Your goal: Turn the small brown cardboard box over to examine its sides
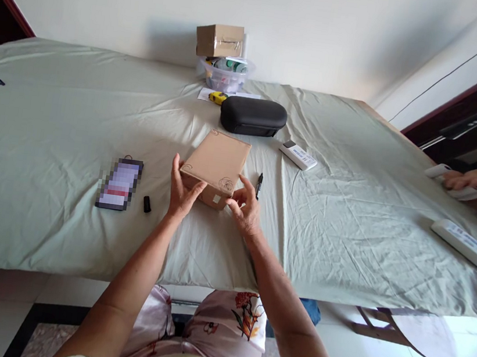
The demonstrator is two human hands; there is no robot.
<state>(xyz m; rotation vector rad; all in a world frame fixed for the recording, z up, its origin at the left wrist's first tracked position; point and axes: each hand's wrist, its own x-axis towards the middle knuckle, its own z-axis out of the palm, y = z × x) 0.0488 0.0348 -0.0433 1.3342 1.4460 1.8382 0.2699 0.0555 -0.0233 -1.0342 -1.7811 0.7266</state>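
Note:
A closed brown cardboard box [218, 161] with dark line drawings on its corners rests on the cloth-covered table in front of me. My left hand [182, 193] grips its near left corner, thumb along the front face and fingers on the left side. At the near right corner, my right hand [245, 207] holds the box with thumb and fingers bent around the edge. Just right of that hand lies a black pen [259, 185]. To the left are a small black cap-like piece [147, 204] and a phone [121, 185] with a blurred screen.
Behind the box sit a black zip case [253, 116], a yellow object [217, 98] and a plastic tub [226, 77] topped by another cardboard box [219, 41]. A white device [298, 155] lies to the right. Another person's hands [475, 181] are at the far right.

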